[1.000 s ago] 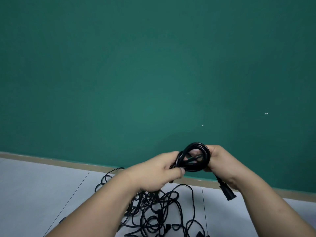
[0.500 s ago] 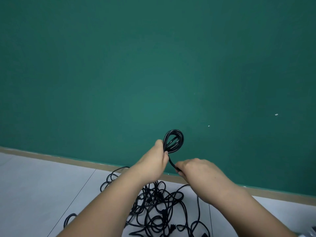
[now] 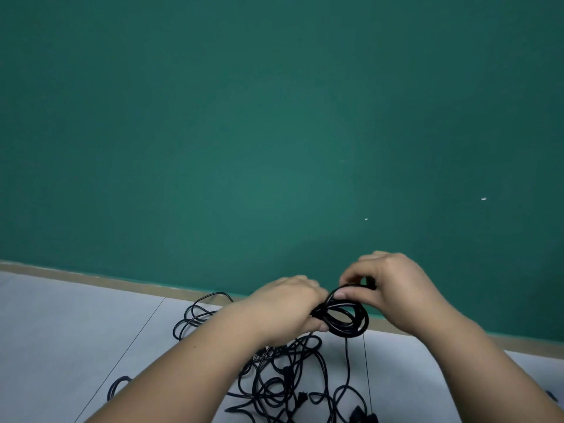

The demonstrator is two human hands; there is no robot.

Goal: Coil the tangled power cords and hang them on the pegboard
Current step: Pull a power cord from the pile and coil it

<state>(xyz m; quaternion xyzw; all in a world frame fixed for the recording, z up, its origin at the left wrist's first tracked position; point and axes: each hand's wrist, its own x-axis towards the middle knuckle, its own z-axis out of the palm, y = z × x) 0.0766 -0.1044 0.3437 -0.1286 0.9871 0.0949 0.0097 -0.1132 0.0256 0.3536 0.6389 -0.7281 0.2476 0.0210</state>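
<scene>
1. Head view, setting: a plain green wall (image 3: 274, 132) fills most of the picture from 9 o'clock round through 12 to 3. Two small white specks (image 3: 483, 199) mark it toward 3 o'clock. A tan baseboard (image 3: 91, 277) runs along its foot, and below that lies a pale grey tiled floor (image 3: 61, 331).
2. Head view, the cord being worked: a small black coil (image 3: 348, 319) of several loops is held up in the air between both hands, at about 5 o'clock from the picture's middle. It is in front of the baseboard line and clear of the floor.
3. Head view, left hand (image 3: 290, 306): it sits at the coil's 9 o'clock. Its fingers are curled round the left side of the loops, with the thumb tucked under them, so it grips the bundle.
4. Head view, right hand (image 3: 393, 288): it sits at the coil's 1 o'clock. Thumb and curled fingers pinch the top of the loops from above. A dark bit shows between its fingers, too small to identify.
5. Head view, the rest of the cords: one thin strand (image 3: 347, 361) drops from the coil's 6 o'clock to the floor. There it joins a loose black tangle of cords (image 3: 283, 377) spread at the coil's 7 o'clock, partly hidden by the left forearm. A few plugs (image 3: 360, 415) lie at the bottom edge.
</scene>
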